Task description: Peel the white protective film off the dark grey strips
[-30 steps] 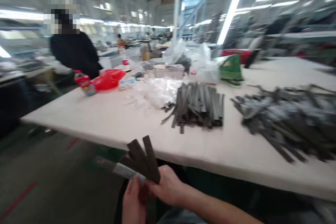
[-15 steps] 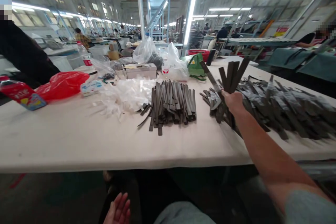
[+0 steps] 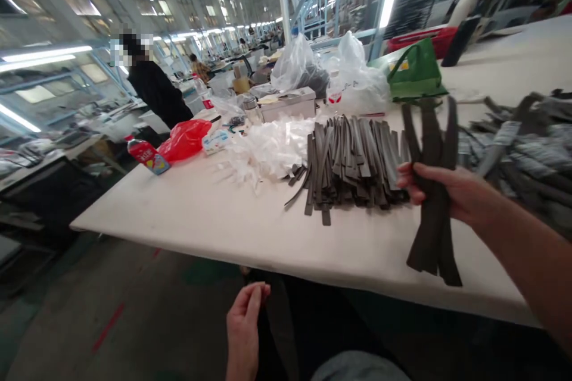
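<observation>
My right hand [image 3: 447, 187] is closed around a loose bunch of dark grey flat strips [image 3: 431, 226], held upright above the table's right part. Their ends fan out above and below my fingers. Beside it on the left lies a large pile of similar grey strips [image 3: 348, 161]. To the right, partly hidden by my hand and forearm, are bundles of strips [image 3: 531, 149] with clear wrapping round their middles. My left hand [image 3: 245, 321] is in front of the table edge, over my lap, thumb pressed to the fingers; nothing shows in it.
On the pale table [image 3: 214, 214] lie crumpled white plastic pieces [image 3: 272, 149], a red bag [image 3: 187, 138], a red drink carton [image 3: 147, 155] and a grey box [image 3: 288, 104]. Clear bags [image 3: 295, 65] and a green bag [image 3: 417, 74] stand behind. A person [image 3: 154, 86] stands at back left.
My right hand has moved from the wrapped bundles towards the front, still holding the strips. My left hand has risen and its fingers have closed together. The view has turned and tilted.
</observation>
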Motion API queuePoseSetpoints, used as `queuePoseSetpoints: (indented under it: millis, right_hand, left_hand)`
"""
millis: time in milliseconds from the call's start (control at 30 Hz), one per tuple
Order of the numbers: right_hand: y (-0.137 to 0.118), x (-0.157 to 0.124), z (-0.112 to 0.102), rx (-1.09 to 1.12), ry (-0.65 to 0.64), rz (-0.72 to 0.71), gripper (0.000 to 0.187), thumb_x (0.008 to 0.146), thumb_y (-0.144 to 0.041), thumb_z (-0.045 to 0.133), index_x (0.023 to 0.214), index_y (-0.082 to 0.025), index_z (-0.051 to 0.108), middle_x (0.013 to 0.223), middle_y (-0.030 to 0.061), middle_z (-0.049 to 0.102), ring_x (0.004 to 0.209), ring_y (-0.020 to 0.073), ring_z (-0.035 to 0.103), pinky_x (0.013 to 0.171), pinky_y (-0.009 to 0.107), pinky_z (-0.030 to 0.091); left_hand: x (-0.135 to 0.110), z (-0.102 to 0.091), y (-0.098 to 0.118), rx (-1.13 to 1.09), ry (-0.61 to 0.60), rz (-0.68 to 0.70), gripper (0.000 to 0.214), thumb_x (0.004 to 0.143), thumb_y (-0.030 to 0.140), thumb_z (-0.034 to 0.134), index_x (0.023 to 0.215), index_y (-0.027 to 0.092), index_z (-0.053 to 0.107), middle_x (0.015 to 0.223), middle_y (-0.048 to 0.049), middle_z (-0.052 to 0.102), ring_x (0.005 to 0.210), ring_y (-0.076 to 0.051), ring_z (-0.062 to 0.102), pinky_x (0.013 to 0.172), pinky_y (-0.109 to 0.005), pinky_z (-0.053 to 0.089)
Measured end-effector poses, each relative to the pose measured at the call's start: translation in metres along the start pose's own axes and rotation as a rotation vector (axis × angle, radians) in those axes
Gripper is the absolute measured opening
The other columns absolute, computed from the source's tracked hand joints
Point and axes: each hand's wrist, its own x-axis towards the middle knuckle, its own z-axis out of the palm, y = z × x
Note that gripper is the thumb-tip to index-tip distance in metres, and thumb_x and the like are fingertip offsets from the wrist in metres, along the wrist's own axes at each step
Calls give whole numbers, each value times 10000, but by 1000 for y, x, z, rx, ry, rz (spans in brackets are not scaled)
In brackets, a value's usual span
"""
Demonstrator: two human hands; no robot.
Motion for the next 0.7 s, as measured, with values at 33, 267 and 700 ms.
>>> queuePoseSetpoints:
  millis: [33,267,700]
  right_hand:
    - [14,-7,14,59,-100,69,237,749,-355,647,860,-147,671,732,103,654,455,118,498,419,258,414]
    - [87,-45,36,227,-197,304,298,657,-499,740,713,-212,684,524,16,459,416,103,403,437,277,428]
    - [87,-49,39,147,-154,279,335,623,-545,754,732,-245,653,487,29,496,424,138,423,463,302,443]
  left_hand:
    - [10,6,17,77,-13,101,330,723,437,720,894,156,706,871,-66,735,844,-195,678,830,-295,537]
    - [134,56,108,783,-23,470,389,873,479,473,1014,182,682,978,-77,723,918,-196,646,838,-294,475]
    - [218,118,136,673,-19,168,174,725,230,668,572,154,639,833,-119,712,922,-245,640,712,-286,457]
